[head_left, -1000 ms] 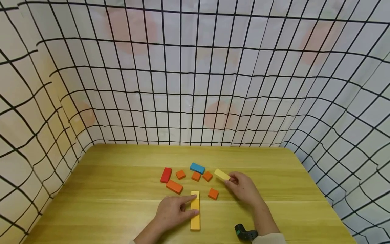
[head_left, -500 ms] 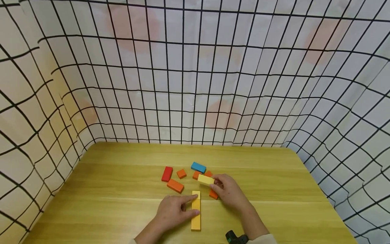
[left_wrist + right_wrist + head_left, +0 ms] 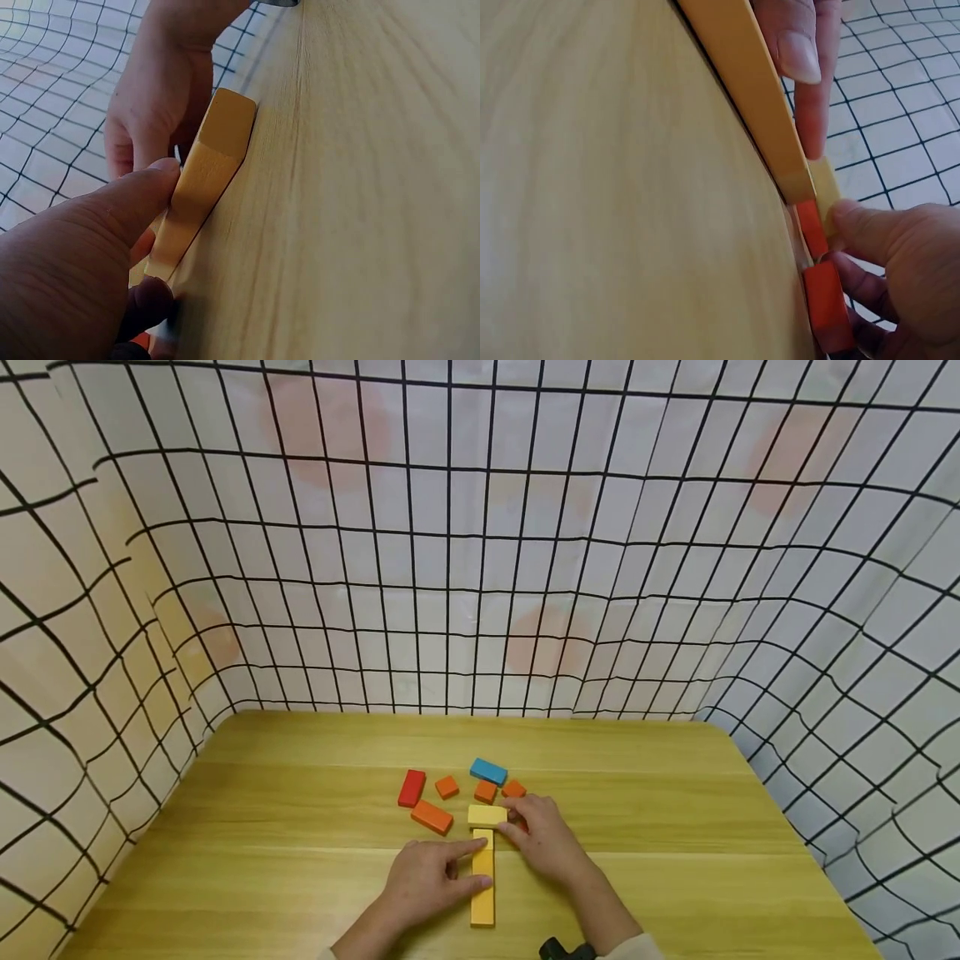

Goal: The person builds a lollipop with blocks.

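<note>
In the head view, my left hand rests its index finger and thumb on a straight row of orange-yellow blocks lying on the wooden table. The thumb touches its top in the left wrist view. My right hand pinches a pale yellow rectangular block by its right end, between thumb and fingers. That pale block lies crosswise at the far end of the row, making a T shape. The right wrist view shows it close over the row's end, with an orange block beneath the right fingers.
Beyond the hands lie a red block, a longer orange block, a blue block and small orange blocks. A black wrist device shows at the bottom edge. A grid-patterned curtain encloses the table.
My right hand has carried the pale yellow block leftward and nearer, to the far end of the row, covering a small orange block on the right. The left hand stays in place.
</note>
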Available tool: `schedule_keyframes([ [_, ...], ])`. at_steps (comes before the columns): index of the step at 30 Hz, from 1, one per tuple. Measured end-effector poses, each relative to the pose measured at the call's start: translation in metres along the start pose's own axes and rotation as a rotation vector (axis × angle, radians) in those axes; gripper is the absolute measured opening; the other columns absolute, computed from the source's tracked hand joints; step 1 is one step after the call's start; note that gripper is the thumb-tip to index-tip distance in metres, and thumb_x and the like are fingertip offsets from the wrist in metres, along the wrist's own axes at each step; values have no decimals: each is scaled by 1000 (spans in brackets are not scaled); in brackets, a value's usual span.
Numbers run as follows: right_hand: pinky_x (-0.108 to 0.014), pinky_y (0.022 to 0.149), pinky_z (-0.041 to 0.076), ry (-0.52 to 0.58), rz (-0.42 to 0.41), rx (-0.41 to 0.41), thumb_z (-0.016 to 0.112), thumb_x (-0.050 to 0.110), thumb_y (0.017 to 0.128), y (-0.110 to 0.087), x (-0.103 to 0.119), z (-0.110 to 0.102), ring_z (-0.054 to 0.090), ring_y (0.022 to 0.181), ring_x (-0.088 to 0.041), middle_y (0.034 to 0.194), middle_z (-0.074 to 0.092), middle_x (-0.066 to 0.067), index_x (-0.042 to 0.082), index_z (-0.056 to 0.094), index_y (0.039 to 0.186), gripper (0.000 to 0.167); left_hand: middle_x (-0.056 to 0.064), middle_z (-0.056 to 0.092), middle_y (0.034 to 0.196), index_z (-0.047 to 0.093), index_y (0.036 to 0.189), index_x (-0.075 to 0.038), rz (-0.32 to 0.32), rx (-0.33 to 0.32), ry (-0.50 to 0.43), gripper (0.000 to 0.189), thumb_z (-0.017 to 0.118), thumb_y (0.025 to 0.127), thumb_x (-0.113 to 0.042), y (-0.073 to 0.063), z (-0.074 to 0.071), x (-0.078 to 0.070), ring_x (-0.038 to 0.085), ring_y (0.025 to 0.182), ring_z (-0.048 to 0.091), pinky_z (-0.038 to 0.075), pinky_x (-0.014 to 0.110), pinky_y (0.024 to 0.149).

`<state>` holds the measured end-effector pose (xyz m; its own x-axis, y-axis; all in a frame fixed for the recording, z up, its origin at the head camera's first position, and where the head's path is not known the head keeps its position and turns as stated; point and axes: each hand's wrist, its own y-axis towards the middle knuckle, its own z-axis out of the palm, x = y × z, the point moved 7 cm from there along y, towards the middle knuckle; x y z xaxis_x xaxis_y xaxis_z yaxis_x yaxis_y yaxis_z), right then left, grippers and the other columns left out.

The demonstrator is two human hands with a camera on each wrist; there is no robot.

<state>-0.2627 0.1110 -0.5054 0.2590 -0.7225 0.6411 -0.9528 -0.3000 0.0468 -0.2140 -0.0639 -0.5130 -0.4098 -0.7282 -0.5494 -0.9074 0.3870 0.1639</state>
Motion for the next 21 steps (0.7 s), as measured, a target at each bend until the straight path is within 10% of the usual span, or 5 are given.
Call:
schedule_keyframes([
  [21,-50,97,47,-40,-28,19,73,26,96,1,-2,6,50,119,-27,114,65,2,20,70,126,31,-21,44,54,72,130,-34,-5,-5,8,53,69,87,-65,1,0,0,-4,51,37,31,21,63],
])
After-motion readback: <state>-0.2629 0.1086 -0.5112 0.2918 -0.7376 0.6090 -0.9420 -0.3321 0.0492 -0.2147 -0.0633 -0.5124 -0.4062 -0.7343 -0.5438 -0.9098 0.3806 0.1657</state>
